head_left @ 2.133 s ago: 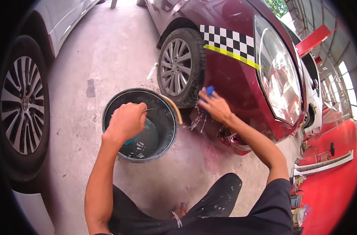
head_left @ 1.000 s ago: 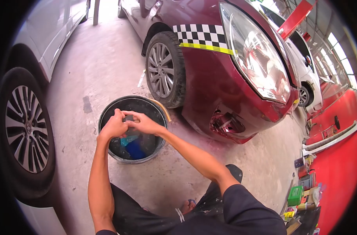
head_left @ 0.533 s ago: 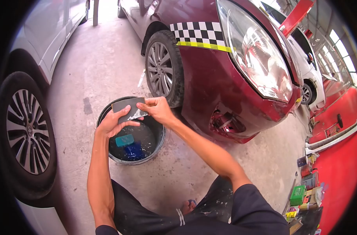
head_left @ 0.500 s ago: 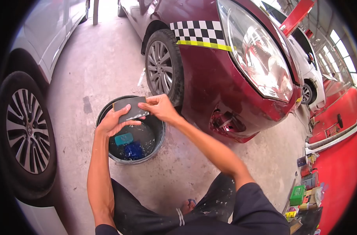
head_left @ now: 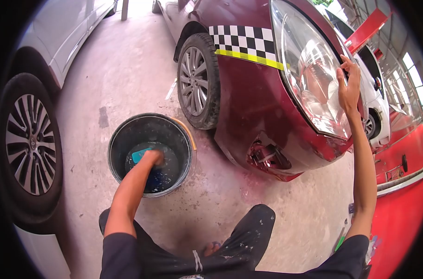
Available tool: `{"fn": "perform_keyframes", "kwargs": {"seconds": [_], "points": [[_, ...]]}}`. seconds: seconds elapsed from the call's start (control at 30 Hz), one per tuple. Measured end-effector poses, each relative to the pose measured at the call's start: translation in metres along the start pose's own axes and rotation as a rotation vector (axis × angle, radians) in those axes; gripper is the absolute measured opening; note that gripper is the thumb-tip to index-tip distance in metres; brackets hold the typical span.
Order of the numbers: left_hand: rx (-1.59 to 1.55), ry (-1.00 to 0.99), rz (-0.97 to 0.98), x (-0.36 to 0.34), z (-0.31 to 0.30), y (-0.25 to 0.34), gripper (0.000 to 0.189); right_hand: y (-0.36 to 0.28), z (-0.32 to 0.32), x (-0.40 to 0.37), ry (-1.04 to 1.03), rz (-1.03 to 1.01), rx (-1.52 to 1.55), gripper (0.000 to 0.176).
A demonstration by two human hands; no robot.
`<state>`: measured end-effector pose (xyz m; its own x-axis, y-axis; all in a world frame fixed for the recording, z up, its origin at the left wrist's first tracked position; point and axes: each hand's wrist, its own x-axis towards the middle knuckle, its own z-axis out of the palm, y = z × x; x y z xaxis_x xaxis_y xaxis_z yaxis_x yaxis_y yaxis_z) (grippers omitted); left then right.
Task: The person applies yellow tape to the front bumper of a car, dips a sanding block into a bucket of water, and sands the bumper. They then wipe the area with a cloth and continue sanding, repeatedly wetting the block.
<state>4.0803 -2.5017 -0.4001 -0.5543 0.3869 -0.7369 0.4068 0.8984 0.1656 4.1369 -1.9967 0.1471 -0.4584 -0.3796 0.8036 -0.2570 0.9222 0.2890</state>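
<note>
My left hand (head_left: pixel 154 158) reaches down into a black bucket (head_left: pixel 114 151), blurred, with its fingers hidden. Right beside it in the bucket is a teal block (head_left: pixel 141 155). Under my wrist a dark blue thing (head_left: pixel 156 180) shows dimly in the murky water. A tan strip (head_left: pixel 187 132) curves along the bucket's right rim. My right hand (head_left: pixel 349 86) is open and holds nothing, its fingers apart at the outer edge of the headlight (head_left: pixel 313 69) of a maroon car (head_left: pixel 248 102).
Checkered tape (head_left: pixel 244 42) with a yellow stripe runs along the maroon fender. The car's front wheel (head_left: pixel 195 79) stands just behind the bucket. A white car (head_left: pixel 39 42) is parked on the left. The bumper has an open fog-lamp hole (head_left: pixel 269 156).
Both hands have let go of the dark grey sheet they held over the bucket. My left hand has gone down into the bucket; my right has moved up and right to the headlight.
</note>
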Motion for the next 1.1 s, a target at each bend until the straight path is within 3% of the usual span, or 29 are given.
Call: {"fn": "perform_keyframes", "kwargs": {"seconds": [0.1, 0.23, 0.27, 0.33, 0.4, 0.47, 0.5, 0.57, 0.63, 0.7, 0.77, 0.83, 0.87, 1.0, 1.1], "points": [[0.121, -0.011, -0.003, 0.033, 0.017, 0.008, 0.037, -0.002, -0.004, -0.006, -0.025, 0.026, 0.032, 0.046], [0.363, -0.009, 0.131, 0.102, 0.053, 0.001, 0.039, 0.003, -0.005, -0.005, -0.038, 0.087, 0.118, 0.04], [0.186, -0.072, 0.01, 0.0, -0.013, 0.028, 0.038, 0.005, -0.006, -0.004, -0.036, 0.033, 0.074, 0.037], [-0.311, -0.168, -0.037, -0.056, -0.085, 0.008, 0.036, 0.003, -0.003, -0.001, -0.031, 0.05, 0.095, 0.036], [-0.562, 0.035, 0.186, -0.111, -0.149, -0.01, 0.035, 0.0, -0.002, 0.0, -0.035, 0.069, 0.093, 0.035], [-0.851, 0.432, 0.369, -0.159, -0.198, 0.01, 0.034, -0.001, -0.002, 0.001, -0.044, 0.082, 0.069, 0.035], [-0.756, 0.705, 0.416, -0.115, -0.22, 0.003, 0.032, -0.002, -0.002, 0.002, -0.049, 0.085, 0.058, 0.035], [-1.332, 1.157, 0.628, -0.135, -0.252, 0.083, 0.03, -0.001, -0.002, 0.002, -0.066, 0.096, 0.06, 0.035], [-1.343, 1.579, 0.44, -0.104, -0.272, 0.148, 0.03, -0.001, -0.003, 0.002, -0.072, 0.098, 0.064, 0.035], [-1.224, 1.729, 0.412, -0.093, -0.255, 0.208, 0.037, -0.001, -0.002, 0.002, -0.068, 0.096, 0.079, 0.035], [-1.016, 1.968, 0.534, -0.048, -0.223, 0.265, 0.056, 0.003, -0.002, 0.002, -0.072, 0.087, 0.106, 0.035], [-1.102, 1.778, 0.599, -0.039, -0.189, 0.29, 0.067, 0.005, 0.0, 0.002, -0.087, 0.094, 0.124, 0.035], [-1.072, 1.728, 0.629, -0.037, -0.19, 0.281, 0.061, 0.003, -0.001, 0.002, -0.098, 0.117, 0.129, 0.035], [-0.951, 1.644, 0.546, -0.055, -0.247, 0.24, 0.066, 0.006, 0.001, 0.002, -0.083, 0.101, 0.111, 0.035], [-1.038, 1.63, 0.533, -0.05, -0.245, 0.247, 0.067, 0.007, 0.002, 0.0, -0.096, 0.15, 0.124, 0.035]]}}
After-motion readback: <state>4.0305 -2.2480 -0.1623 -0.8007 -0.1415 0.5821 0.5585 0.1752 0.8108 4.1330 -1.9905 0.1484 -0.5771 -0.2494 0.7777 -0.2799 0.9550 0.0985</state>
